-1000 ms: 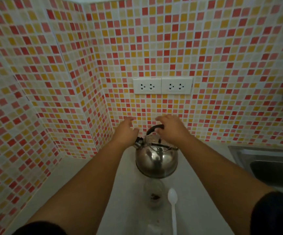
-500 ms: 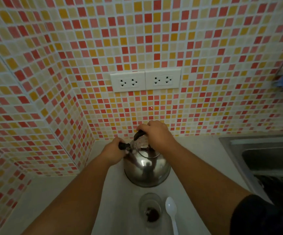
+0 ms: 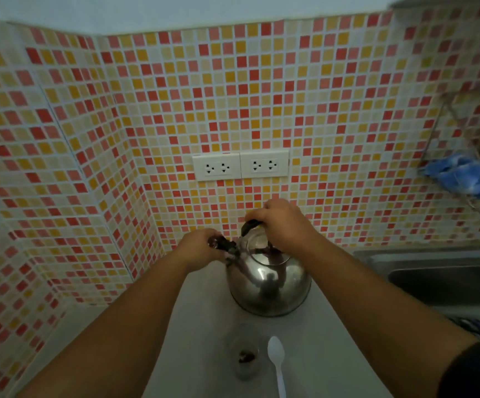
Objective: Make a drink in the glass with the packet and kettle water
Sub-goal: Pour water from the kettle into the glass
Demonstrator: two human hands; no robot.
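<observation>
Gripping the kettle point(image 3: 269, 285) handle, right hand point(image 3: 283, 222); left hand point(image 3: 201, 248) at spout.

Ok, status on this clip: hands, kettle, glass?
Right hand on kettle handle, left hand at spout cap. Glass holds dark powder, no water. Spoon beside it.

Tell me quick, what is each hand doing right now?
Left hand: closed around the spout cap of the kettle.
Right hand: closed on the kettle's black handle.

Glossy metal kettle point(image 3: 269, 285), white plastic spoon point(image 3: 276, 358)
</observation>
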